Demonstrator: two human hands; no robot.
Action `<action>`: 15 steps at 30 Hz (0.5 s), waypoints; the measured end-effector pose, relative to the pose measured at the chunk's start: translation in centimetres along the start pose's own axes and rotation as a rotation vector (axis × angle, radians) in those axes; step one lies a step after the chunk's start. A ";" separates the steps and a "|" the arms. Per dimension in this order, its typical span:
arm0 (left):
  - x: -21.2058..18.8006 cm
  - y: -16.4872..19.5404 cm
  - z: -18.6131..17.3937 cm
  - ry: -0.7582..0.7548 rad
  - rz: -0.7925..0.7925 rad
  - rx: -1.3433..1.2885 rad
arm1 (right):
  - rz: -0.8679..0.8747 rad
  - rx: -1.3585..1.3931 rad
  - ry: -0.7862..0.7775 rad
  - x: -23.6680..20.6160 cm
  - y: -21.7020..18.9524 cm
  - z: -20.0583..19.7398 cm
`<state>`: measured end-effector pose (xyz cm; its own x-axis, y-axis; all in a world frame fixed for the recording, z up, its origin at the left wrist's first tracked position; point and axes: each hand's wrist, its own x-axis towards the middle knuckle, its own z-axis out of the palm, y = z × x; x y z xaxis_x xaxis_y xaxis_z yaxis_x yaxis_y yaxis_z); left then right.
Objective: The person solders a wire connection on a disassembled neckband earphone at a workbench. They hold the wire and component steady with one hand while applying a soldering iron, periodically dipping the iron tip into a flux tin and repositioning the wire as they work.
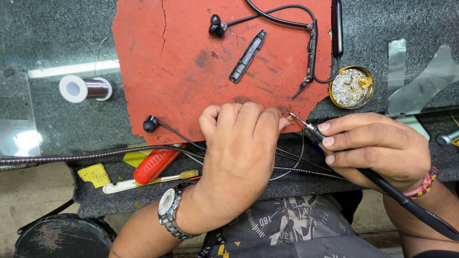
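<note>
Left hand (239, 153) at near edge of mat (177, 62), soldering iron (315, 131) in right hand (377, 148) just beside it. On mat behind: earbud (216, 25), casing (247, 56). Right of mat, tin (351, 87); left, on desk (57, 33), spool (85, 89).

Head cam looks steeply down, close, over bench edge w/ red mat (191, 62).

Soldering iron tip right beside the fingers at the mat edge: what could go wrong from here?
Burn: the soldering iron in the right hand points its tip at the left hand fingertips pinching a small wire end. Melted insulation: thin black earphone cables run just under the iron. Spill: the open tin of flux sits close behind the right hand and could be knocked.
</note>
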<state>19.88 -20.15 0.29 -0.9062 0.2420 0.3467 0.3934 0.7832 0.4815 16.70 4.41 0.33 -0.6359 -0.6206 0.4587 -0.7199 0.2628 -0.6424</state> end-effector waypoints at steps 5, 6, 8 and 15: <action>-0.1 0.0 0.0 0.008 0.007 -0.004 | 0.012 -0.011 -0.015 -0.1 -0.1 0.1; -0.2 0.0 0.1 0.011 0.007 -0.007 | 0.008 -0.014 -0.014 -0.1 -0.1 0.1; -0.3 0.0 0.1 0.017 0.008 -0.020 | 0.003 -0.022 -0.014 -0.1 0.0 0.1; -0.3 0.0 0.2 0.006 0.002 -0.010 | 0.010 0.017 -0.012 -0.2 -0.1 0.0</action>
<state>20.13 -20.12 0.05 -0.9047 0.2400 0.3520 0.3964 0.7770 0.4890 16.94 4.48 0.27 -0.6399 -0.6267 0.4448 -0.7083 0.2564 -0.6577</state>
